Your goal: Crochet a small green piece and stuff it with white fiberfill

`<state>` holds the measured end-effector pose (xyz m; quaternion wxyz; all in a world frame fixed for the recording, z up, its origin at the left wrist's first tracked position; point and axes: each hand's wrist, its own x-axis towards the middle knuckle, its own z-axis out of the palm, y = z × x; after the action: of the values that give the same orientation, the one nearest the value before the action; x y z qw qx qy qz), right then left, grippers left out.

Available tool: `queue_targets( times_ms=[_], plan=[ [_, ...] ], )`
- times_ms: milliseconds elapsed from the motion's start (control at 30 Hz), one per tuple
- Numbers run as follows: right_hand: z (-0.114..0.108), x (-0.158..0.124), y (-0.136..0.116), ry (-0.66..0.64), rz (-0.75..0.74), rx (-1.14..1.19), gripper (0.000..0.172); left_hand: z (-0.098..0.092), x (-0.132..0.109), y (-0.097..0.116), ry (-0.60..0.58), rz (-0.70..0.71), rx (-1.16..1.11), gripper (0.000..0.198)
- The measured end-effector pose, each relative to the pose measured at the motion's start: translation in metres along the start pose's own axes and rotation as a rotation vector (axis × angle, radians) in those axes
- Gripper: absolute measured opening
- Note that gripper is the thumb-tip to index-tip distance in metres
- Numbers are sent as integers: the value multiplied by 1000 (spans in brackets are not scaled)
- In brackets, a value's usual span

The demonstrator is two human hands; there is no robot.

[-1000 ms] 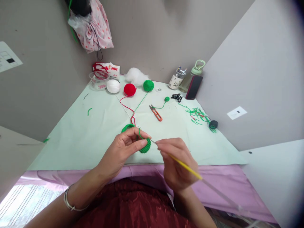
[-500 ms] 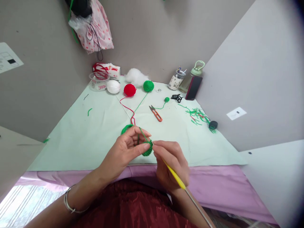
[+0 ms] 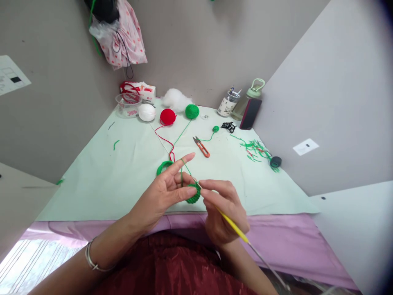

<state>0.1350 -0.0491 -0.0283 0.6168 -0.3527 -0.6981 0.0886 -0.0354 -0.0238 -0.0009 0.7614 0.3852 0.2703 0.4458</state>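
Observation:
My left hand [image 3: 167, 190] pinches a small round green crochet piece [image 3: 194, 196] between thumb and fingers, its index finger stretched out with green yarn [image 3: 188, 169] looped over it. In my right hand [image 3: 225, 209] is a crochet hook [image 3: 231, 224] with a yellow handle, held like a pen. The hook's tip meets the upper edge of the crochet piece. Just behind my left hand lies a green ring-shaped piece [image 3: 164, 167], partly covered by the fingers. Beyond it are a green yarn ball [image 3: 192, 111], a red yarn ball [image 3: 167, 116] and a white yarn ball [image 3: 147, 112].
Orange thread snips [image 3: 202, 147] lie beyond my hands, near a tiny green ball [image 3: 215, 128]. Yarn scraps [image 3: 256, 148] and black tape [image 3: 275, 161] are at right. A phone [image 3: 250, 114], bottle [image 3: 256, 88], pen cup [image 3: 228, 104], white stuffing [image 3: 176, 99] and plastic tub [image 3: 128, 106] stand along the back.
My left index finger has straightened and risen, drawing the yarn up. My right hand and the hook have shifted slightly right, and the crochet piece has moved a little right too.

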Motion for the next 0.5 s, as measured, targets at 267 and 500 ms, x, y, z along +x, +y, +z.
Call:
queue_targets(
  times_ms=[267,500],
  plan=[
    [2,24,-2,81,324,460,14,-5,-3,3,-52,78,123,52],
    [-2,30,2,26,440,682,14,-4,-3,6,-22,93,206,57]
  ],
)
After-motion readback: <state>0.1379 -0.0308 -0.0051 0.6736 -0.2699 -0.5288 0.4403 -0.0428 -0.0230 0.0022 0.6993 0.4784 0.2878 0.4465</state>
